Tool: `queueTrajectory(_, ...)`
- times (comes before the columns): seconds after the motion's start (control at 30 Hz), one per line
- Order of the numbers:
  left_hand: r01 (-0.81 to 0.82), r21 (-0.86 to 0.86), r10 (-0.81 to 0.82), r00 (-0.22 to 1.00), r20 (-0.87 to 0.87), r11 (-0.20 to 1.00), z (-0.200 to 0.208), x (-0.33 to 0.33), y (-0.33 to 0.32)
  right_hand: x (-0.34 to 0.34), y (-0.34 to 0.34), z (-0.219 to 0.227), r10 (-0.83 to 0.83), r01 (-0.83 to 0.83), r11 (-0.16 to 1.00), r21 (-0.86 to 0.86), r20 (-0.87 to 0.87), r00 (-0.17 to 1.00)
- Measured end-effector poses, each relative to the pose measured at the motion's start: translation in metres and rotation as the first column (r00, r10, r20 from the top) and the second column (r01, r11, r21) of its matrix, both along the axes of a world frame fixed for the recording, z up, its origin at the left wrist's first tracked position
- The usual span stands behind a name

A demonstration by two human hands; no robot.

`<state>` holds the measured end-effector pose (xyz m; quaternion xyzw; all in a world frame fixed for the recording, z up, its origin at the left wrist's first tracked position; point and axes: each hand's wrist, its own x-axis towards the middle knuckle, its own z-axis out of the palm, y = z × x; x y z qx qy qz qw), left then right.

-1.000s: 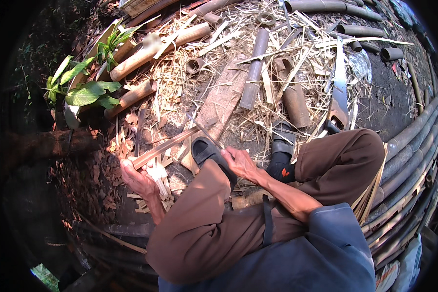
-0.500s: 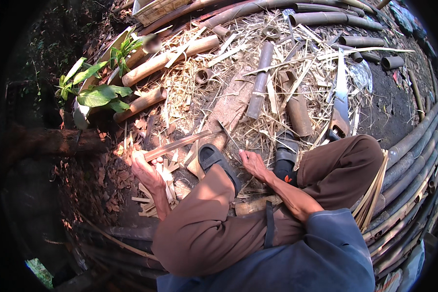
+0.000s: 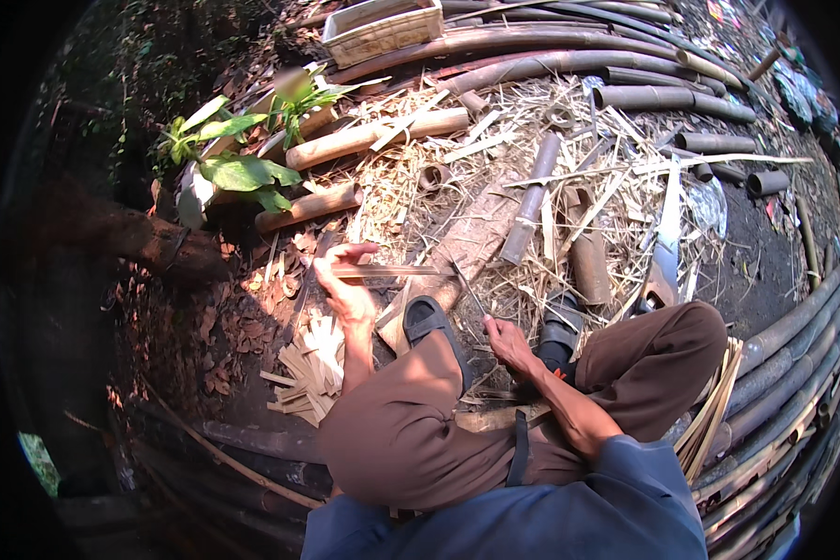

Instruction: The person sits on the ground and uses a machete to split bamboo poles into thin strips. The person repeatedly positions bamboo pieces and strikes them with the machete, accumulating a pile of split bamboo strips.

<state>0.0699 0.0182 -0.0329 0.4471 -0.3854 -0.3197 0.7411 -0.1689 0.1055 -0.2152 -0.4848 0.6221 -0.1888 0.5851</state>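
Note:
My left hand (image 3: 347, 297) grips one end of a bamboo strip (image 3: 397, 271), which lies nearly level and points to the right. A thin-bladed knife (image 3: 471, 291) is in my right hand (image 3: 508, 342), its fingers closed around the handle. The blade slants up and left, and its upper part meets or crosses the strip's far end; whether they touch I cannot tell. Under that end is a worn wooden plank (image 3: 467, 229). Split bamboo pieces (image 3: 313, 369) are heaped on the ground beside my left forearm.
A handsaw (image 3: 667, 229) leans near my right knee. Cut bamboo tubes (image 3: 588, 252) and pale shavings (image 3: 392, 201) cover the ground ahead. Long bamboo poles (image 3: 775, 341) line the right side. A leafy plant (image 3: 243, 173) and a plastic crate (image 3: 383, 37) stand at the far left.
My left hand has moved right and forward, turning the bamboo strip from slanted to nearly level. Its far end now meets or overlaps the knife blade. The whole view has shifted slightly.

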Motion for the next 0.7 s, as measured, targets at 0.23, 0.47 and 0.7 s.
queueTrajectory(0.23,0.152,-0.037,-0.134,0.943,0.306,0.988,-0.004,-0.037,-0.042,-0.009,-0.03,0.143,-0.017,0.051,0.972,-0.23,0.15,0.989)
queueTrajectory(0.47,0.454,-0.143,-0.435,0.888,0.148,0.879,-0.025,-0.065,-0.034,-0.019,-0.033,0.248,-0.035,0.149,0.961,-0.232,0.432,0.901)
queueTrajectory(0.7,0.559,-0.097,-0.567,0.815,-0.119,0.824,-0.023,-0.081,-0.012,-0.007,-0.031,0.286,-0.052,0.079,0.996,-0.033,0.495,0.867)
